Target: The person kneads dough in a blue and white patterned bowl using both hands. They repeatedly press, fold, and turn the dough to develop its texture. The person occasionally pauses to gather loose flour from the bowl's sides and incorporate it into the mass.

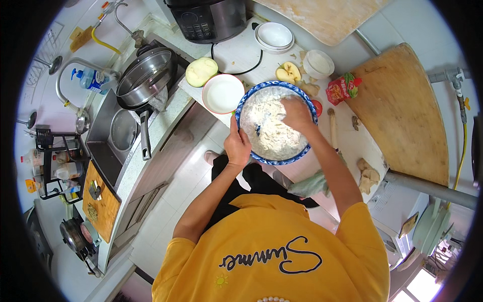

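Note:
A large blue-and-white patterned bowl point(274, 162) sits at the near edge of the white table, holding a loose, crumbly flour mixture point(277, 139). My left hand point(237, 147) grips the bowl's left rim, thumb up along the outside. My right hand point(297, 114) reaches into the bowl from the right, its fingers down in the flour and partly hidden by it. Left of the bowl is a white bowl with a red rim point(223, 94). Just behind it lie a halved apple point(288, 71) and a bowl of white powder point(319, 64). A red object, perhaps a tomato point(317, 108), peeks out at right.
A pale green cut vegetable point(202, 71), stacked white bowls point(274, 34) and a black electric cooker point(211, 22) stand farther back. Left, a lidded pan point(145, 79) sits by the sink point(102, 143). To the right are a red packet point(339, 90) and a wooden board point(407, 113).

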`<state>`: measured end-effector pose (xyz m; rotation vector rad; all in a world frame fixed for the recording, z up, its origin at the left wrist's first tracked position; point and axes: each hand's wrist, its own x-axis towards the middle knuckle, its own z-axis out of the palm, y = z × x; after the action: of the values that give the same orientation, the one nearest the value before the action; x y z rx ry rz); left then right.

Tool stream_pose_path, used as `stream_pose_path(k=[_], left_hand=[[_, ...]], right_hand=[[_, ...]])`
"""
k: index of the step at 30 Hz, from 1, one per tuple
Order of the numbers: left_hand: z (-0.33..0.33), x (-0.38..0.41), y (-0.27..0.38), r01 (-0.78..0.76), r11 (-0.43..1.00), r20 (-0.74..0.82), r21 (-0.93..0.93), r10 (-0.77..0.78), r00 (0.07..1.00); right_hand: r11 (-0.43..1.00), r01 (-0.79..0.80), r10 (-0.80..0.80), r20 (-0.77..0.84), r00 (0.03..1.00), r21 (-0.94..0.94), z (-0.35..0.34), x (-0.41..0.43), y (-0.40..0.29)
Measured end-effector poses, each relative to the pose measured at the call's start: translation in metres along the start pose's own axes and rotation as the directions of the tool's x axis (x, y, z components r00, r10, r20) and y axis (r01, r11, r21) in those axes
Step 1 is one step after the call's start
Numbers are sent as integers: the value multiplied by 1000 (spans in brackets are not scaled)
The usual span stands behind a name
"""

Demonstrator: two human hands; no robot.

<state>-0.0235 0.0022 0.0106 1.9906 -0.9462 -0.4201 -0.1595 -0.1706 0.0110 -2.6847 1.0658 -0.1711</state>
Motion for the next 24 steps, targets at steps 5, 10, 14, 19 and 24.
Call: stream_pose_path(k=[5,10,14,19,24], left_hand=[[3,-2,-9,-29,999,16,29,29,999],[4,0,-6,-29,998,-29,52,31,999],[4,-3,-10,-52,998,-9,25,52,999],[6,-3,-9,-77,996,-56,32,79,995],[8,-2,-6,-34,999,-60,21,35,998]], right_hand=[[975,-119,104,88,991,187,2,16,-13],[981,88,-108,113,988,171,22,-12,-78],[953,156,-216,221,951,261,11,-9,-57],[988,-112,108,51,993,102,13,12,-30],[993,75,-87,135,987,91,17,-20,-91]])
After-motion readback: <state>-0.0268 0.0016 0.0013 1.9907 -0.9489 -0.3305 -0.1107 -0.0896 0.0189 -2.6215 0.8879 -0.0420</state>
